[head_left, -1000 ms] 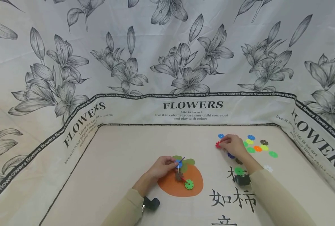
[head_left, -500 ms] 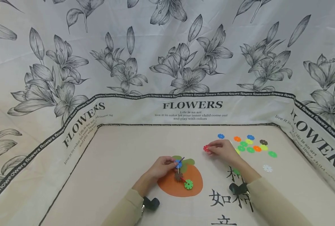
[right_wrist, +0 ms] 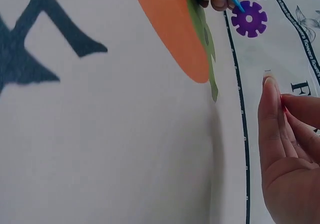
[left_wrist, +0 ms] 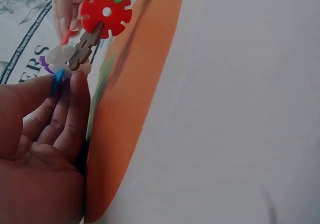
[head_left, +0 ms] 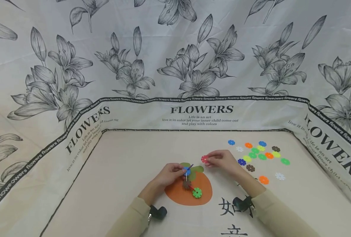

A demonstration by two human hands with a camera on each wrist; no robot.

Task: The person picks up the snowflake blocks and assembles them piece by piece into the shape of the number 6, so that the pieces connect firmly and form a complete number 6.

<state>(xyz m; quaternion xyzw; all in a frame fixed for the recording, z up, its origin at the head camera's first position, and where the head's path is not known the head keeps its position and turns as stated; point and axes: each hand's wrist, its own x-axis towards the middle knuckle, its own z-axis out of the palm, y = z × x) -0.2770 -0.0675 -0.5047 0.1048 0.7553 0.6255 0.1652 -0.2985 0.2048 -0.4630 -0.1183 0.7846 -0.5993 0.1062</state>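
Note:
My left hand (head_left: 169, 175) pinches the blue disc (head_left: 187, 171) of a joined chain of notched plastic snowflake discs. In the left wrist view the chain also has a white disc (left_wrist: 59, 57), a brown disc (left_wrist: 85, 49) and a red disc (left_wrist: 106, 12). A green disc (head_left: 197, 193) is at its lower end in the head view. A purple disc (right_wrist: 249, 19) sticks out in the right wrist view. Just right of the chain, apart from it, my right hand (head_left: 224, 162) pinches a loose red disc (head_left: 204, 159) between thumb and fingers.
Several loose discs lie at the right, among them an orange disc (head_left: 263, 180), a white disc (head_left: 280, 176) and a dark blue disc (head_left: 242, 162). An orange persimmon print (head_left: 175, 194) and black characters (head_left: 234, 230) mark the tablecloth. A patterned fabric wall (head_left: 202, 113) stands behind.
My right hand has carried the red disc leftward from the loose discs toward the chain, uncovering several discs behind it. The left hand and its chain have stayed almost still.

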